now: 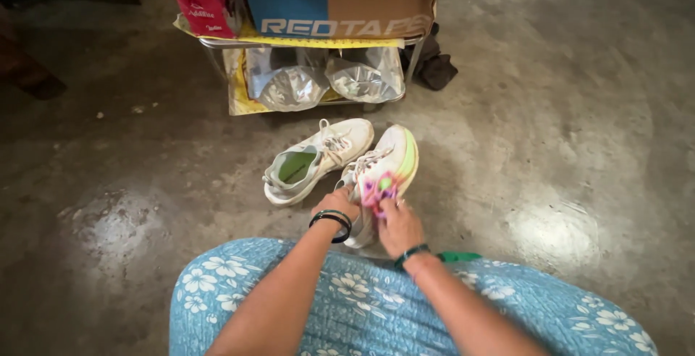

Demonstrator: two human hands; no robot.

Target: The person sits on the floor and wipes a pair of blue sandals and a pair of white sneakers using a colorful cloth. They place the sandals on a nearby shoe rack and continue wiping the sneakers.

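Observation:
Two white running shoes lie on the grey concrete floor before me. The left shoe point(313, 159) rests upright with a green insole showing. The right shoe point(391, 157) is tipped on its side, its yellow-green sole edge facing right. My left hand point(337, 204) grips that shoe at the heel end. My right hand point(394, 226) presses a pink and purple cloth point(376, 188) against the shoe's side. Dark bands circle both wrists.
A low metal rack point(304, 43) stands ahead, carrying cardboard boxes point(340, 9) and a red box point(203, 1), with silver foil bags point(322, 77) below. A dark cloth point(436, 66) lies by its right leg. My blue flowered dress point(362, 305) fills the bottom.

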